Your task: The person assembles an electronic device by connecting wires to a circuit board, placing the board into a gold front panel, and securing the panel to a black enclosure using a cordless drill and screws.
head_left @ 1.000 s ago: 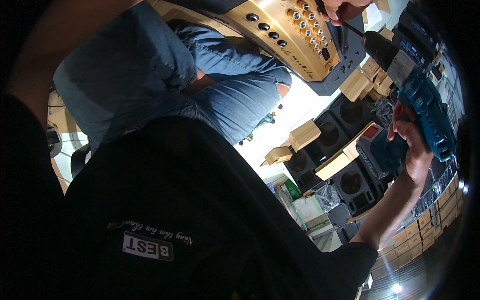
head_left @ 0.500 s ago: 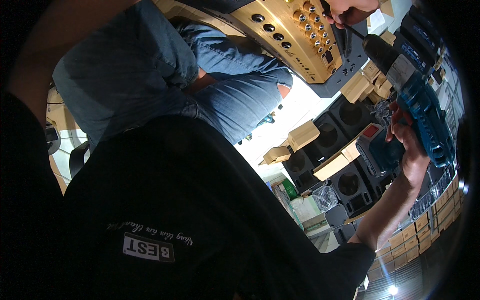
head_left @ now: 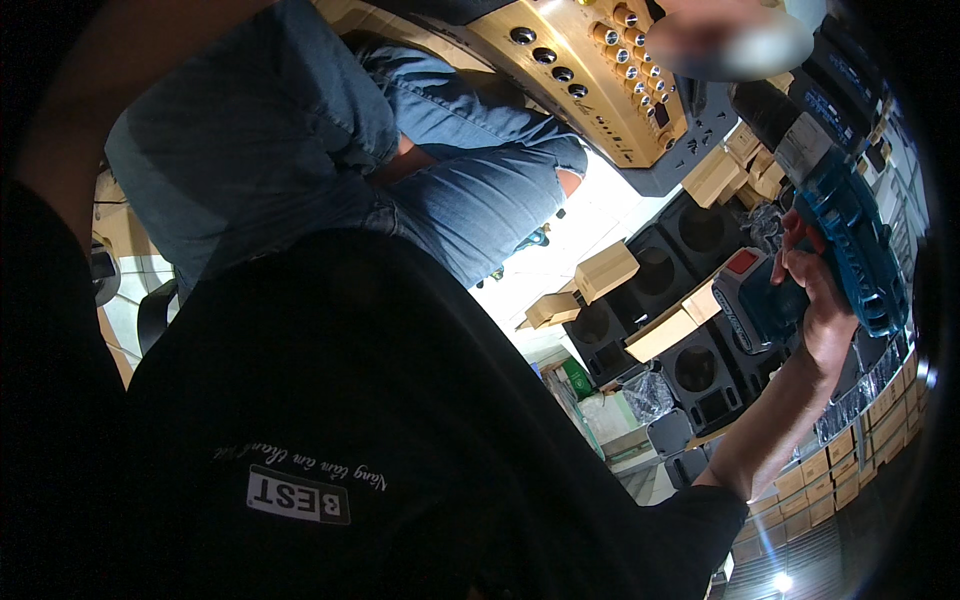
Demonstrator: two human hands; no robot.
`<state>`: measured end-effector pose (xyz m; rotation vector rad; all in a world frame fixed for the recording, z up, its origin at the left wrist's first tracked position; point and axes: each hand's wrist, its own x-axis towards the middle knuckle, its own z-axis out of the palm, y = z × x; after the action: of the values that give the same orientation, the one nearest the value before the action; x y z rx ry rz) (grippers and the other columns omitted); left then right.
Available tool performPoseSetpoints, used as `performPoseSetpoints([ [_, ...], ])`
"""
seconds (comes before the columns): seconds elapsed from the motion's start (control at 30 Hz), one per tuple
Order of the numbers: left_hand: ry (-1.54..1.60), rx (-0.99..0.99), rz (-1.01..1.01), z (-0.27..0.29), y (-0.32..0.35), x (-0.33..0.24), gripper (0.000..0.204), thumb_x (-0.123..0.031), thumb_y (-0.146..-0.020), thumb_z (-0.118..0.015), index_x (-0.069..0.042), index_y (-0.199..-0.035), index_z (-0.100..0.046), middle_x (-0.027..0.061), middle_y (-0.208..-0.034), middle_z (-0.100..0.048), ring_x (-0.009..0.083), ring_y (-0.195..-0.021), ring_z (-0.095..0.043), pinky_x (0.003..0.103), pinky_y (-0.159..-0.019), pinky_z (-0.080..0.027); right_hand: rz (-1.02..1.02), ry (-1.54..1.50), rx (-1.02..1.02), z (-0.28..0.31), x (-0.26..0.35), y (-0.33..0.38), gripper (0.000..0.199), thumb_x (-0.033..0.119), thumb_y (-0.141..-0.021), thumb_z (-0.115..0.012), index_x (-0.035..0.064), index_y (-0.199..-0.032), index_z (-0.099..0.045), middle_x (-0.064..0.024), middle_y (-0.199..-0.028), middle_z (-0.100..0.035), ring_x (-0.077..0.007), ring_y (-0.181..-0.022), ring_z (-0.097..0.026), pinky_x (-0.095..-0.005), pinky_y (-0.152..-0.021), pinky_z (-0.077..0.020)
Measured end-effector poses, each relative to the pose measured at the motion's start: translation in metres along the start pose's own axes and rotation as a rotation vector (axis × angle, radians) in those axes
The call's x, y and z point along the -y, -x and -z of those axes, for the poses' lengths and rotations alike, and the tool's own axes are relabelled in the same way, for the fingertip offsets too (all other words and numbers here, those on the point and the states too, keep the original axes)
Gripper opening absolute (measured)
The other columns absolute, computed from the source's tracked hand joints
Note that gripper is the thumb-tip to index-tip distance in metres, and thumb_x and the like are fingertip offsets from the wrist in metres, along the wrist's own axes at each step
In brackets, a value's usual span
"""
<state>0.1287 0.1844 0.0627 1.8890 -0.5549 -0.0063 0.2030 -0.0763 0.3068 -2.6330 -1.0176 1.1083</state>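
Note:
My right hand is wrapped round the grip of a blue-green cordless drill, with fingers at its trigger. The drill's dark chuck points up and left, toward a gold control panel with several knobs and round black sockets. This panel sits on a dark grey cabinet. Several small dark screws lie on the cabinet's edge beside the panel. At the top, over the panel's far right edge, my left hand is smeared by blur; its fingers and the drill's tip cannot be made out.
Dark speaker cabinets with round openings stand on the floor to the right, with cardboard boxes among them. Stacked cartons line the far right. My legs in jeans are folded beside the panel.
My left hand, earlier seen with bent fingers by the drill's bit, has shifted slightly right and down and is now blurred. The panel appears marginally shifted; the drill stays almost still.

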Motion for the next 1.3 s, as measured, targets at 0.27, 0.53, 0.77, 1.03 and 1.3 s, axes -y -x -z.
performPoseSetpoints([
  [0.27,0.002,-0.020,-0.007,0.001,-0.002,0.000,0.021,-0.006,-0.092,-0.067,0.000,-0.110,-0.075,0.0155,-0.097,-0.076,0.0250,-0.086,-0.069,0.039,-0.077,-0.054,-0.022,-0.001,-0.043,-0.004,0.003,-0.001,0.035,-0.004,-0.082,-0.059,-0.0054,-0.114,-0.072,-0.0178,-0.102,-0.073,-0.0174,-0.059,-0.063,-0.0325,-0.054,-0.0527],
  [0.53,0.005,-0.047,-0.017,0.000,-0.004,0.000,0.021,-0.005,-0.091,-0.066,0.000,-0.110,-0.075,0.0157,-0.098,-0.076,0.0252,-0.088,-0.070,0.039,-0.078,-0.054,-0.120,-0.181,-0.078,-0.013,0.011,-0.005,0.028,-0.001,-0.082,-0.060,-0.0027,-0.108,-0.073,-0.0158,-0.098,-0.072,-0.0165,-0.063,-0.064,-0.0311,-0.055,-0.0540],
  [0.77,0.014,-0.076,-0.030,0.001,-0.009,0.002,0.022,-0.004,-0.091,-0.066,0.000,-0.111,-0.075,0.0159,-0.098,-0.076,0.0254,-0.089,-0.070,0.038,-0.079,-0.055,-0.031,-0.020,-0.067,-0.011,0.011,-0.001,0.033,-0.004,-0.082,-0.061,-0.0013,-0.112,-0.072,-0.0111,-0.100,-0.072,-0.0165,-0.070,-0.065,-0.0300,-0.059,-0.0528],
  [1.03,0.019,-0.133,-0.052,0.002,-0.014,0.007,0.023,-0.003,-0.090,-0.066,0.000,-0.111,-0.075,0.0161,-0.099,-0.077,0.0256,-0.090,-0.071,0.038,-0.080,-0.055,-0.035,0.019,0.010,0.009,0.007,-0.015,0.030,0.001,-0.084,-0.064,-0.0013,-0.112,-0.074,-0.0130,-0.098,-0.074,-0.0144,-0.063,-0.063,-0.0305,-0.059,-0.0517],
  [1.3,0.049,-0.286,-0.110,-0.003,-0.036,0.019,0.024,-0.003,-0.090,-0.065,0.000,-0.112,-0.075,0.0163,-0.100,-0.077,0.0257,-0.091,-0.071,0.038,-0.081,-0.055,0.094,0.060,-0.159,0.047,0.000,0.050,0.036,0.025,-0.091,-0.071,-0.0022,-0.114,-0.069,-0.0154,-0.099,-0.074,-0.0189,-0.073,-0.069,-0.0334,-0.063,-0.0543],
])
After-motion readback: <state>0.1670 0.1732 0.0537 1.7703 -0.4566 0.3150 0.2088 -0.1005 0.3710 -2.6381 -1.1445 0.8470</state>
